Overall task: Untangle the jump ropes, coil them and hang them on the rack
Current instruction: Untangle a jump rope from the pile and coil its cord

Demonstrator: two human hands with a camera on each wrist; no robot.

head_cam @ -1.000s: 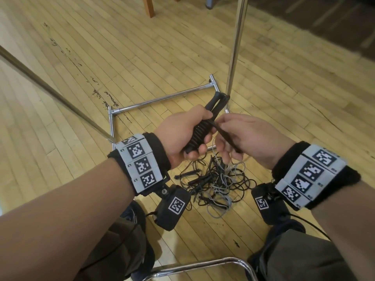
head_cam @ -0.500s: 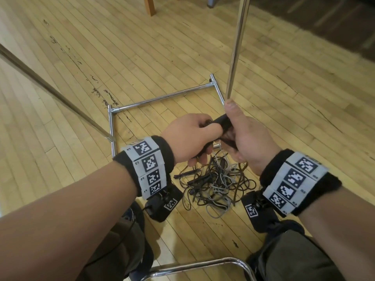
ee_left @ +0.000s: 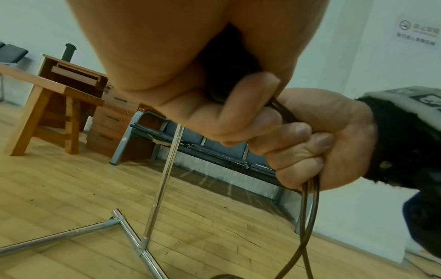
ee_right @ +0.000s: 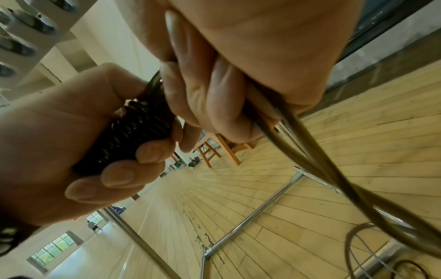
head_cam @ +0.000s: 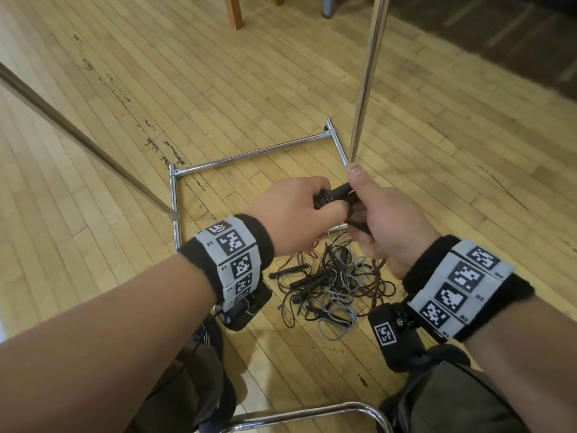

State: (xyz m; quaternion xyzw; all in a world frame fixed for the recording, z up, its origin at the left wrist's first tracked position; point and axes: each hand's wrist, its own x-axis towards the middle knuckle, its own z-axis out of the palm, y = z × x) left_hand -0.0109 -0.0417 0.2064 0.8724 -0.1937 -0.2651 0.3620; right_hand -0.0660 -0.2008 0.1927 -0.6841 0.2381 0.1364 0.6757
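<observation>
My left hand (head_cam: 299, 210) grips a black ribbed jump-rope handle (head_cam: 331, 196), seen from below as a ribbed handle (ee_right: 133, 132) inside curled fingers. Right beside it, my right hand (head_cam: 387, 220) holds the dark rope strands (ee_right: 293, 132) that leave the handle, thumb pointing up. Those strands (ee_left: 307, 211) hang down toward a tangled pile of black and grey ropes (head_cam: 334, 285) on the floor under my hands. The chrome rack (head_cam: 249, 154) stands just beyond, its upright pole (head_cam: 368, 76) rising behind my right thumb.
The rack's base frame lies on the wooden floor around the pile. A slanted bar (head_cam: 78, 139) crosses at the left. A curved chrome tube (head_cam: 299, 414) sits near my knees. A wooden desk (ee_left: 54, 88) and a bench (ee_left: 214, 151) stand farther back.
The handle has tipped from upright to nearly level and is mostly covered by my hands. My right hand closed round the rope strands, thumb raised. Both hands shifted slightly right.
</observation>
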